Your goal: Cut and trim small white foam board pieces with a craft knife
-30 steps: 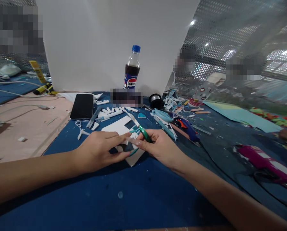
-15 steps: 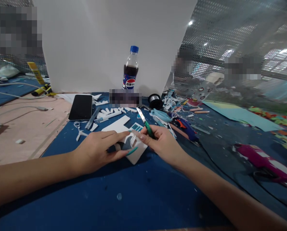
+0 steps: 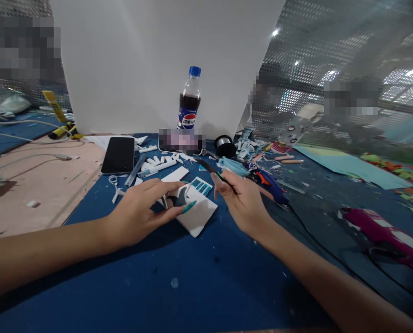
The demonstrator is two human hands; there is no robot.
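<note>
My left hand (image 3: 137, 208) grips a small curved white piece (image 3: 183, 196) with a hollow, dark-looking inside, between thumb and fingers. Beneath it lies a flat white board (image 3: 197, 217) on the blue table. A small card with teal rectangles (image 3: 202, 186) rests at the board's upper edge. In my right hand (image 3: 244, 199) is a utility knife (image 3: 205, 164) with a green handle, its blade pointing up and left. The knife is apart from the white piece; most of its handle is hidden by my fingers.
A black phone (image 3: 118, 155) lies to the left. Behind are white scraps (image 3: 158, 162), a cola bottle (image 3: 189, 104), a blurred-out device (image 3: 181, 142) and a wire spool (image 3: 225, 146). At the right are a blue glue gun (image 3: 270, 187), its cord, and a magenta tool (image 3: 383, 233).
My right hand has pulled away from the white piece to the right, and the knife has turned with its blade tilted further left. My left hand keeps its grip.
</note>
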